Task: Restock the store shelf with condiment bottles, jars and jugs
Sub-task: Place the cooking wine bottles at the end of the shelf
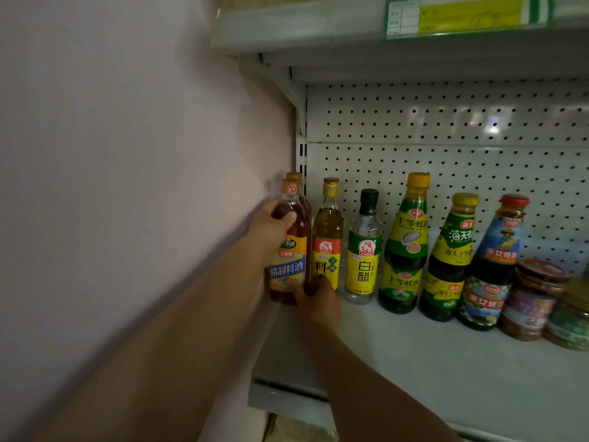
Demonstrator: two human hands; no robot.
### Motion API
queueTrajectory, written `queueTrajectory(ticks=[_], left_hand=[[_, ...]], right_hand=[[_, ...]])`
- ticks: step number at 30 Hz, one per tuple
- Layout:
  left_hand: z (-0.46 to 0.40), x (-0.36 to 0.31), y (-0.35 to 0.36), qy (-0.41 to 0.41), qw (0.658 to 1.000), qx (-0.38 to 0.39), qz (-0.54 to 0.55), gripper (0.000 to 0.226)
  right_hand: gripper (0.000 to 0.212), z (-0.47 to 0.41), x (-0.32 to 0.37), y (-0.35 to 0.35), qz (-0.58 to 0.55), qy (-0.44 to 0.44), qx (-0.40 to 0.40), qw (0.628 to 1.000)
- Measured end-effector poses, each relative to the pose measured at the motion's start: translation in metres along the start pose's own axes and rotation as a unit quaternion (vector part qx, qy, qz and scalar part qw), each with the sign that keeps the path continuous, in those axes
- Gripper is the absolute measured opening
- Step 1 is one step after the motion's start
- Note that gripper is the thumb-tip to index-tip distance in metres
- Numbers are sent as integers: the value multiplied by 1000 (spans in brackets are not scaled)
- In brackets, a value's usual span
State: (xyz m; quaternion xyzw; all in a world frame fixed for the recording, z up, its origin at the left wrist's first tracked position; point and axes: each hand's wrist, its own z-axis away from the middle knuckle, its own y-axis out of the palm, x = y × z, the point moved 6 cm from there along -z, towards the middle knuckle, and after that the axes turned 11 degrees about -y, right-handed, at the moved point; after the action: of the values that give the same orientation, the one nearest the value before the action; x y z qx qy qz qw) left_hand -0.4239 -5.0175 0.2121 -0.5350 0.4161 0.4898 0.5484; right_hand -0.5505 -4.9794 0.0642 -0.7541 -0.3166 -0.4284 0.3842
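Amber liquid filled the cooking wine bottle [288, 250], which stood at the far left end of the shelf [446, 362], close against the pale wall [127, 154]. Its long axis was upright, with the orange cap pointing up and the blue and yellow label turned to the front. A second bottle of the same kind stood directly behind it, and just beside it on the right was a yellow-labelled bottle [326, 240]. The left hand [274, 224] gripped the bottle at the shoulder, the thumb curled across the front. The right hand [314, 298] touched the bottle near its base; its grip was partly hidden, so I could not tell whether the fingers were curled around it. The bottle looked like glass or hard clear plastic, so I judged it stiff, rather heavy when full, smooth and maybe slippery, and breakable if it fell. Holding it at the shoulder and supporting the base seemed the safest way.
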Motion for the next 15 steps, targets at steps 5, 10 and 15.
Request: queueTrajectory(ticks=[5, 10, 15], left_hand=[[-10, -3, 3, -29, 999, 23, 9, 38], [-22, 0, 5, -20, 1000, 8, 6, 35], [-30, 1, 9, -25, 1000, 5, 16, 35]], right_hand=[[42, 0, 1, 0, 10, 9, 6, 1000], [43, -1, -1, 3, 23, 21, 4, 1000], [43, -4, -1, 4, 49, 33, -3, 998]])
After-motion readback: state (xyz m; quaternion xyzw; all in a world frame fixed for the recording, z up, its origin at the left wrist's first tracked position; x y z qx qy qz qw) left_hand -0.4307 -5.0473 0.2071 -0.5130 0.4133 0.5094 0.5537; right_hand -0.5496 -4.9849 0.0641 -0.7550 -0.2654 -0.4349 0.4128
